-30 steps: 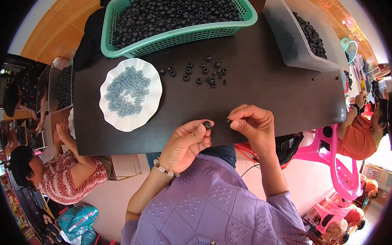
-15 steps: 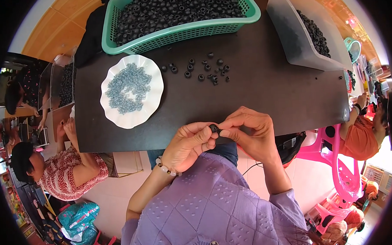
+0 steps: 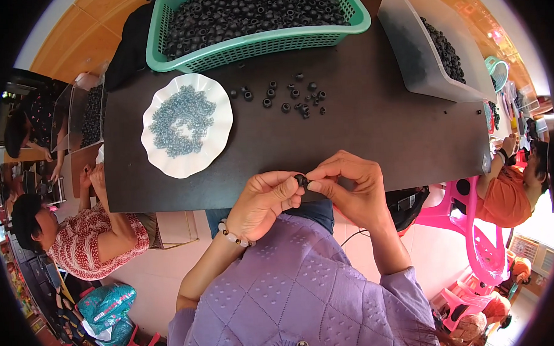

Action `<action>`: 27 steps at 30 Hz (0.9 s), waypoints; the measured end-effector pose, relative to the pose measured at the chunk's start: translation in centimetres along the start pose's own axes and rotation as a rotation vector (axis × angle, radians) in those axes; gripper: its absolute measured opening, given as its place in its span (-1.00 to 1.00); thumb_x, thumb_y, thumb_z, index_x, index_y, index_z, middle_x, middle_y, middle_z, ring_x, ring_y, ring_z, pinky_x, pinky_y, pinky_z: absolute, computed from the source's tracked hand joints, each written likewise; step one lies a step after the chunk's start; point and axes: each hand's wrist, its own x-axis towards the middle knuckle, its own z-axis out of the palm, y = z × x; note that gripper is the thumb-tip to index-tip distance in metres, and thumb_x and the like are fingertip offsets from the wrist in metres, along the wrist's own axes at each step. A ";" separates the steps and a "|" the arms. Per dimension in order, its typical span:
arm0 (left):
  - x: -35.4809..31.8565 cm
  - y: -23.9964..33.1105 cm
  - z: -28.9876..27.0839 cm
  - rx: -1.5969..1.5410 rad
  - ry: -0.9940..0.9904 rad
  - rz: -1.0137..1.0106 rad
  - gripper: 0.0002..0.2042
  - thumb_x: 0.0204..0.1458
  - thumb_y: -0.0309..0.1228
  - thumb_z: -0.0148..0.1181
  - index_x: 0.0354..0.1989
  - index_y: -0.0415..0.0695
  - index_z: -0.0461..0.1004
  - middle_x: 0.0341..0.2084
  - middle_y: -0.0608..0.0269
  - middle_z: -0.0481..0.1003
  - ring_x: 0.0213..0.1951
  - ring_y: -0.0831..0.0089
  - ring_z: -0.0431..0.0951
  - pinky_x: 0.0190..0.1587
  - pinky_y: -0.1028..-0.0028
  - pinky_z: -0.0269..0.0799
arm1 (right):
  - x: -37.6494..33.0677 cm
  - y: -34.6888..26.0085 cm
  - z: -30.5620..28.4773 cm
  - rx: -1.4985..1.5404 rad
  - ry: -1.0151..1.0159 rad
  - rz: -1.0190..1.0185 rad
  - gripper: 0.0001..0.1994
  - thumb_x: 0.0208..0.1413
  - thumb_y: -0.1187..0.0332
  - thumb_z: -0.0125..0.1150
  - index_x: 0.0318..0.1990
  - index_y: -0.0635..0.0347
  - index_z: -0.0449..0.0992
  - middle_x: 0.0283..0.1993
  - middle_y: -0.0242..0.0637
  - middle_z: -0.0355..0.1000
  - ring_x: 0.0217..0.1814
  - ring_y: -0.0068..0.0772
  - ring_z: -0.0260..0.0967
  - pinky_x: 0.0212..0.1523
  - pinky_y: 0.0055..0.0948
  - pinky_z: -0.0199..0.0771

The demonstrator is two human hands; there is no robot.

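At the table's near edge, my left hand [image 3: 267, 196] pinches a small round black piece with a hole [image 3: 300, 179] between thumb and fingers. My right hand [image 3: 355, 183] is closed at the piece's right side, thumb and forefinger pressed together; whatever lies between those fingertips is too small to make out. Ahead and to the left stands a white wavy-edged plate [image 3: 219, 138], with many tiny clear bluish bits [image 3: 182, 109] spread over it. Several loose black pieces [image 3: 286, 107] of the same kind lie on the dark table [image 3: 373, 136] beyond my hands.
A green basket [image 3: 257, 44] heaped with black pieces stands at the far side. A translucent bin [image 3: 410, 52] with more sits at far right. People work nearby: one in a red patterned top [image 3: 99, 243] at left, one in orange [image 3: 503, 195] at right, near a pink chair [image 3: 474, 233].
The black piece has tilted slightly between my fingers, and its hole shows less. Both hands stay together in nearly the same place. The whole view has shifted a little.
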 end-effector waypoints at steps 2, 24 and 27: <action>0.0 0.0 0.0 -0.003 0.002 0.001 -0.82 0.12 -0.44 0.17 -0.13 -0.21 0.53 -0.39 0.19 0.55 -0.32 0.45 0.54 -0.20 0.42 0.47 | 0.0 -0.1 0.0 0.001 -0.003 0.008 -0.87 -0.08 0.55 0.36 -0.32 0.19 0.64 -0.43 -0.35 0.49 -0.46 -0.64 0.32 -0.43 -0.63 0.35; -0.3 -0.5 0.3 0.061 -0.001 -0.004 -0.79 0.11 -0.41 0.19 -0.14 -0.26 0.53 -0.39 0.22 0.55 -0.36 0.49 0.50 -0.23 0.49 0.45 | -1.1 0.0 0.0 0.018 0.005 0.007 -0.88 -0.07 0.54 0.36 -0.33 0.20 0.63 -0.42 -0.35 0.48 -0.47 -0.65 0.32 -0.42 -0.62 0.35; -0.4 -0.5 0.3 0.084 0.003 0.011 -0.81 0.11 -0.42 0.19 -0.15 -0.23 0.54 -0.40 0.18 0.55 -0.37 0.45 0.53 -0.23 0.46 0.47 | -1.2 0.2 0.0 0.040 -0.006 0.027 -0.88 -0.06 0.54 0.36 -0.32 0.21 0.63 -0.41 -0.36 0.48 -0.47 -0.66 0.30 -0.43 -0.63 0.33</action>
